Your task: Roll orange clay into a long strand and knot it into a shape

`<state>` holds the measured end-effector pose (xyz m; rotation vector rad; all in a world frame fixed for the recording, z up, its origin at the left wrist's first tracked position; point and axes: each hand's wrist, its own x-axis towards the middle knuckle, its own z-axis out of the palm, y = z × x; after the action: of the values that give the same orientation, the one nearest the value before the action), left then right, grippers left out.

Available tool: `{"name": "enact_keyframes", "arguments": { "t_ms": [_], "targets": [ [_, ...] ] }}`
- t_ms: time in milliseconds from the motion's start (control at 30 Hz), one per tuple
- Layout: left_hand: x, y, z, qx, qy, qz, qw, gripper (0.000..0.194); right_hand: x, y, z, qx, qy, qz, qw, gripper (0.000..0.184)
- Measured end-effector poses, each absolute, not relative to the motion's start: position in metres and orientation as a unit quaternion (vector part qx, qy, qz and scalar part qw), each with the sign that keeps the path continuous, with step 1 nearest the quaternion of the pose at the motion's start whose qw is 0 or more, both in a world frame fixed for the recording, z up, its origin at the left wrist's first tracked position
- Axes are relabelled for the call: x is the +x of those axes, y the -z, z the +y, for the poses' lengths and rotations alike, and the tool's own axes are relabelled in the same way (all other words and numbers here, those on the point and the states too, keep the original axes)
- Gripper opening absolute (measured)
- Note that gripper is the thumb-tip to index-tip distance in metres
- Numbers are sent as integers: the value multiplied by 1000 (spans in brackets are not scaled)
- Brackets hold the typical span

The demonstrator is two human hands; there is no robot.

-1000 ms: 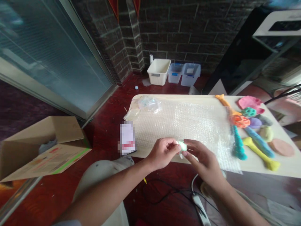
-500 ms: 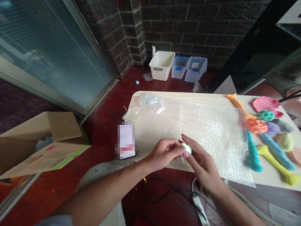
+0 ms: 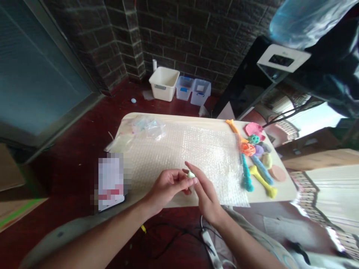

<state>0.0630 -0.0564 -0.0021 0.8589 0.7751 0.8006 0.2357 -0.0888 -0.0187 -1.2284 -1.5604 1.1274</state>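
Near the front edge of the table, my left hand (image 3: 171,185) and my right hand (image 3: 206,194) meet around a small pale green lump (image 3: 191,174) that looks like modelling clay. My left thumb and fingers are pinched against it. On the other side, my right thumb touches it, and the longer right fingers curve over its far side. Most of the lump is hidden by the fingers. Beneath both hands lies a sheet of bubble wrap (image 3: 213,153).
Several coloured clay-like shapes, including a yellow bone-shaped piece (image 3: 263,182) and a pink dish (image 3: 254,130), lie at the table's right. Clear plastic bags (image 3: 148,127) are at the back left. A blurred-out phone-like object (image 3: 110,183) sits by the left edge. A power strip (image 3: 211,248) is below.
The view has turned to the right, so the table and hands appear further left. Less of the pale green lump shows between the fingers. Both hands still stay together around it.
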Motion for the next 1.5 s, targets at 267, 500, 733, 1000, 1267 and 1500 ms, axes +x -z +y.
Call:
{"name": "enact_keyframes", "arguments": {
  "t_ms": [267, 500, 733, 1000, 1267, 1500],
  "targets": [
    [76, 4, -58, 403, -344, 353, 771, 31, 254, 18, -93, -487, -408, -654, 411, 43],
    [84, 5, -58, 424, -333, 350, 766, 32, 260, 16, -98, -493, -407, -649, 412, 43],
    [85, 4, -57, 423, -332, 348, 768, 31, 260, 15, -95, -494, -403, -646, 419, 43],
    [85, 1, -56, 444, -346, 363, 743, 32, 260, 14, -92, -505, -356, -677, 399, 43],
    [81, 15, -55, 507, -374, 376, 680, 30, 257, 9, -92, -508, -316, -721, 349, 51],
    [74, 13, -53, 577, -393, 420, 580, 23, 256, 6, -91, -535, -218, -716, 391, 23]
  ]
}}
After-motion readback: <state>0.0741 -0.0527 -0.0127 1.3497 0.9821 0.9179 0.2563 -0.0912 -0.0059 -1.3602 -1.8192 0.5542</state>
